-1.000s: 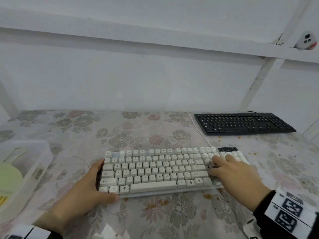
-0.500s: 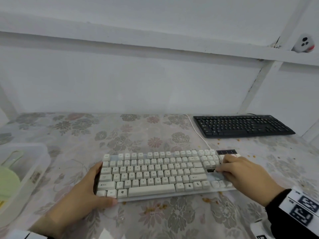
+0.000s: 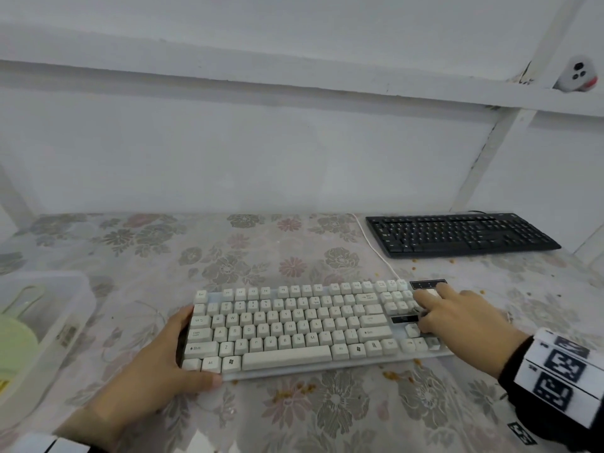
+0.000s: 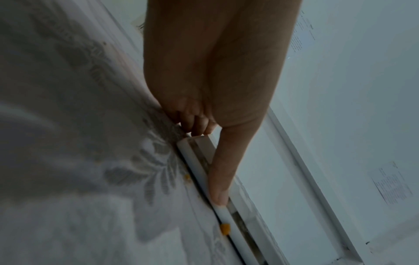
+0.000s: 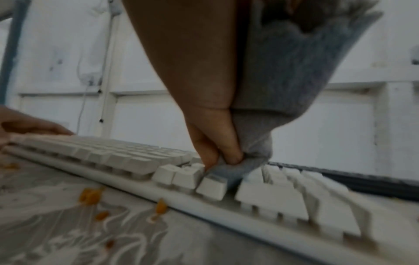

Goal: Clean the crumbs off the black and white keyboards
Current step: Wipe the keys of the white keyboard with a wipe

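The white keyboard (image 3: pixel 294 328) lies across the flowered tablecloth in front of me. My left hand (image 3: pixel 178 351) grips its left end, thumb (image 4: pixel 218 188) laid along the front edge (image 4: pixel 197 168) and fingers curled at the side. My right hand (image 3: pixel 434 300) is over the number pad at the far right rows. There it pinches a grey cloth (image 5: pixel 283 80) and presses it down between the keys (image 5: pixel 223 161). The black keyboard (image 3: pixel 457 233) sits at the back right, untouched. Orange crumbs (image 3: pixel 397 375) lie on the cloth by the white keyboard's front edge (image 5: pixel 90 196).
A clear plastic bin (image 3: pixel 49 308) holding a pale green item (image 3: pixel 13 348) stands at the left edge. A white cable (image 3: pixel 376 250) runs from the white keyboard toward the wall. More crumbs (image 3: pixel 415 261) are scattered before the black keyboard. A white wall closes the back.
My right hand has rubbed the cloth over the number pad, first drawing toward me, then pushing to the far rows. The left hand has kept its hold.
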A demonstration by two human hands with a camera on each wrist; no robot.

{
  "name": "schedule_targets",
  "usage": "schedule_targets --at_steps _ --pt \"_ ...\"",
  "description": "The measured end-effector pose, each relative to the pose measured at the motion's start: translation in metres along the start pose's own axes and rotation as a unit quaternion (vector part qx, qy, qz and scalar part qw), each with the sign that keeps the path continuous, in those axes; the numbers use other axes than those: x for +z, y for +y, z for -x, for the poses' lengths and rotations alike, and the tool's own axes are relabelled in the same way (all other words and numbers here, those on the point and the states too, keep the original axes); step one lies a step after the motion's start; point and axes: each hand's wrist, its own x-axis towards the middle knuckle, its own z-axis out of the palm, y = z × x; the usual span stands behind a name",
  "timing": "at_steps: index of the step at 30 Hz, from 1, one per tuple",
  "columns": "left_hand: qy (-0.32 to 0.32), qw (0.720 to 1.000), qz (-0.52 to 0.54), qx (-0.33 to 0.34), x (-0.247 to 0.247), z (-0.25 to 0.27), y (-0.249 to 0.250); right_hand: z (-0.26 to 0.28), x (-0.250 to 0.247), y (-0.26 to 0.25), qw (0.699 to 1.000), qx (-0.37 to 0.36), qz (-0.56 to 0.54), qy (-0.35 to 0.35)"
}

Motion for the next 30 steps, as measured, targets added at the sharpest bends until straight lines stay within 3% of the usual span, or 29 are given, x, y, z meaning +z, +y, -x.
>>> schedule_targets --at_steps 6,9,12,15,20,30 --pt "-0.002 1.0 0.007 -0.002 0.0 0.001 -0.001 -0.005 -0.014 0.021 1.0 -0.012 -0.017 -0.009" --pt "0.0 1.0 0.009 0.003 0.001 0.0 0.0 0.003 -0.003 0.028 0.995 0.071 -0.063 -0.018" --pt "0.005 1.0 0.007 0.003 0.001 0.0 -0.001 0.014 0.01 0.016 0.985 0.097 -0.146 -0.01" --pt "0.0 1.0 0.006 0.003 0.001 0.0 -0.001 0.025 0.03 0.017 0.979 0.102 -0.161 0.066" --pt "0.001 1.0 0.007 0.008 0.001 0.001 0.0 0.033 0.038 0.034 0.966 0.132 -0.203 0.089" --pt "0.002 1.0 0.001 0.001 0.0 -0.001 -0.002 0.033 0.027 0.056 0.951 0.24 -0.191 -0.026"
